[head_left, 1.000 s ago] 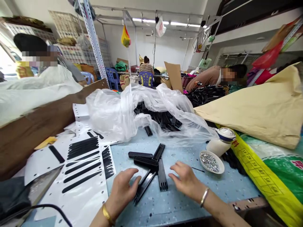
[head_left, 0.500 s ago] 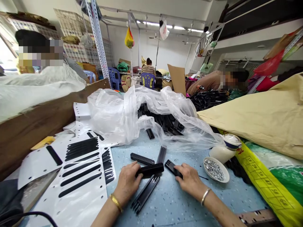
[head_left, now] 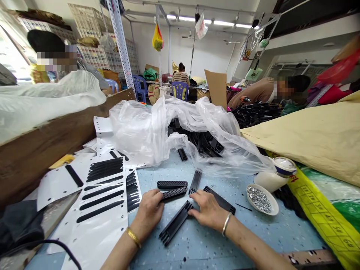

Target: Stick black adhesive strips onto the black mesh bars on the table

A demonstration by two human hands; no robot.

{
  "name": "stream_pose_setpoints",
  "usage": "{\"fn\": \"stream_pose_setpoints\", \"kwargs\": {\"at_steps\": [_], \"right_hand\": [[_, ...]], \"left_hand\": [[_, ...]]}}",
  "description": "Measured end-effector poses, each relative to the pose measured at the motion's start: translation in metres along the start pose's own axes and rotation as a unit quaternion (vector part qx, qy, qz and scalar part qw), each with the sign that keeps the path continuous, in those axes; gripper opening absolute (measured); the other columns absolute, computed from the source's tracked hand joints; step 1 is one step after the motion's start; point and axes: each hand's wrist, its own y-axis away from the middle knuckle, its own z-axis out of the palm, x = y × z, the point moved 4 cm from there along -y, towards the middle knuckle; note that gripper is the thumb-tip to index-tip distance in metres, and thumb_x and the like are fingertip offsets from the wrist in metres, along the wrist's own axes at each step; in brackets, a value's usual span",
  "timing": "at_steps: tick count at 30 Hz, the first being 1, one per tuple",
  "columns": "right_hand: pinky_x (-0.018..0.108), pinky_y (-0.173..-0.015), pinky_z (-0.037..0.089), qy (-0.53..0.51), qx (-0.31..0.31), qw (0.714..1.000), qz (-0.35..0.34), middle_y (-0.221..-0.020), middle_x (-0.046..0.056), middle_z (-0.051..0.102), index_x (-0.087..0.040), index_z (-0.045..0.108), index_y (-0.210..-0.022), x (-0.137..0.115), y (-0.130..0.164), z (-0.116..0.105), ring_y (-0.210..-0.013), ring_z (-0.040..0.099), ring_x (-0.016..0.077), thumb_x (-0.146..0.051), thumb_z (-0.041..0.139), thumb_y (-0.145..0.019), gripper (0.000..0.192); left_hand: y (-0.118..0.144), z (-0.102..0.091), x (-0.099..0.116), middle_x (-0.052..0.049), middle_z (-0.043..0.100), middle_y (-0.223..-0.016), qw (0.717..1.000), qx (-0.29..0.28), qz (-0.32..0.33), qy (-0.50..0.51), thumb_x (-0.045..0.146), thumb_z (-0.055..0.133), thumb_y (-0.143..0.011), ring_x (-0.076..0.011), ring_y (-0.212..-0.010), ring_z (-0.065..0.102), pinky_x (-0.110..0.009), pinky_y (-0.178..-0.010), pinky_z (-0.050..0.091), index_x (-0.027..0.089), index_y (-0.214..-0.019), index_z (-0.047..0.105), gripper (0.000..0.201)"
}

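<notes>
Am sorting black comb strips lower centre. Left hand [head_left: 149,210] curling fingers on perforated strip [head_left: 174,193]; right hand [head_left: 208,210] lying flat, fingertips touching toothed strip [head_left: 176,223] on blue table [head_left: 202,243]. Judging next: aligning strips needing steady pinch.

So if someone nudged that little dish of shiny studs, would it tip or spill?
The dish looks shallow and wide, so it would probably slide rather than tip. The studs are heaped loose near its rim, so a sharp push might scatter some.
</notes>
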Motion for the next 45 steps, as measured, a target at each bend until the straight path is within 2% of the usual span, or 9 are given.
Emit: {"fn": "stream_pose_setpoints", "kwargs": {"at_steps": [5,12,15,20,24,27,33,40,45], "right_hand": [[0.031,-0.079,0.044,-0.024,-0.041,0.999,-0.006,-0.098,0.008,0.062,-0.019,0.063,-0.12,0.002,0.001,0.0,-0.089,0.059,0.0226,-0.04,0.075,-0.072,0.054],[0.027,-0.073,0.042,-0.064,-0.049,0.997,-0.012,-0.092,0.007,0.061,-0.016,0.069,-0.099,0.002,0.006,0.007,-0.083,0.057,0.0189,-0.015,0.072,-0.07,0.03],[0.025,-0.07,0.041,-0.078,-0.046,0.996,0.009,-0.086,0.006,0.062,-0.013,0.069,-0.084,0.004,0.003,0.012,-0.078,0.058,0.0164,-0.007,0.065,-0.074,0.013],[0.024,-0.07,0.042,-0.099,-0.035,0.994,0.036,-0.085,0.006,0.066,-0.013,0.07,-0.093,0.008,-0.003,0.016,-0.075,0.06,0.0155,-0.013,0.061,-0.082,0.015],[0.026,-0.073,0.042,-0.113,-0.021,0.992,0.045,-0.085,0.007,0.067,-0.013,0.071,-0.09,0.008,-0.006,0.015,-0.079,0.061,0.017,-0.015,0.059,-0.084,0.014],[0.025,-0.071,0.042,-0.13,-0.016,0.99,0.052,-0.08,0.005,0.068,-0.014,0.071,-0.085,0.008,-0.007,0.014,-0.076,0.061,0.0167,-0.017,0.057,-0.085,0.014],[0.022,-0.06,0.04,-0.167,-0.02,0.984,0.061,-0.065,0.003,0.065,-0.013,0.069,-0.074,0.014,-0.012,0.014,-0.061,0.058,0.0133,-0.015,0.045,-0.09,0.029],[0.021,-0.056,0.041,-0.191,-0.004,0.979,0.074,-0.064,0.001,0.065,-0.013,0.07,-0.081,0.017,-0.011,0.014,-0.058,0.059,0.0123,-0.014,0.047,-0.088,0.024],[0.023,-0.057,0.044,-0.156,0.051,0.981,0.106,-0.07,0.004,0.067,-0.013,0.069,-0.088,0.019,-0.016,0.013,-0.061,0.06,0.0143,-0.017,0.05,-0.086,0.019]], "left_hand": [[0.021,-0.031,0.018,-0.01,0.066,-0.093,0.999,0.046,-0.011,0.005,0.026,0.058,-0.082,-0.0239,-0.085,0.062,-0.038,-0.075,0.05,0.018,-0.088,0.062,0.01],[0.073,-0.021,0.043,-0.008,0.067,-0.09,0.992,-0.119,0.002,0.048,0.016,0.062,-0.072,-0.0243,-0.081,0.063,-0.04,-0.073,0.052,0.019,-0.103,0.062,0.031],[0.073,-0.011,0.032,-0.008,0.069,-0.089,0.986,-0.128,-0.054,0.093,0.02,0.048,-0.086,-0.0217,-0.079,0.065,-0.035,-0.071,0.052,0.018,-0.109,0.061,0.026],[0.053,-0.01,0.024,-0.006,0.067,-0.071,0.973,-0.189,-0.091,0.1,0.025,0.03,-0.095,-0.0197,-0.069,0.065,-0.031,-0.065,0.049,0.019,-0.078,0.063,0.038],[0.052,-0.015,0.027,-0.006,0.069,-0.078,0.978,-0.167,-0.094,0.079,0.036,0.052,-0.086,-0.02,-0.066,0.064,-0.03,-0.061,0.049,0.018,-0.097,0.065,0.024],[0.059,-0.01,0.022,-0.009,0.07,-0.093,0.986,-0.139,-0.067,0.062,0.028,0.06,-0.078,-0.0223,-0.075,0.067,-0.031,-0.063,0.053,0.02,-0.114,0.062,0.036],[0.057,-0.001,0.006,-0.011,0.072,-0.102,0.985,-0.155,-0.053,0.061,0.028,0.049,-0.087,-0.0248,-0.087,0.069,-0.04,-0.079,0.056,0.017,-0.112,0.064,0.032],[0.045,-0.009,0.011,-0.007,0.073,-0.089,0.982,-0.168,-0.057,0.067,0.027,0.048,-0.087,-0.023,-0.078,0.068,-0.037,-0.072,0.055,0.018,-0.105,0.066,0.027],[0.044,-0.017,0.002,-0.004,0.07,-0.077,0.993,-0.086,-0.067,0.044,0.027,0.048,-0.089,-0.0192,-0.067,0.066,-0.03,-0.062,0.053,0.019,-0.1,0.063,0.02]]}}
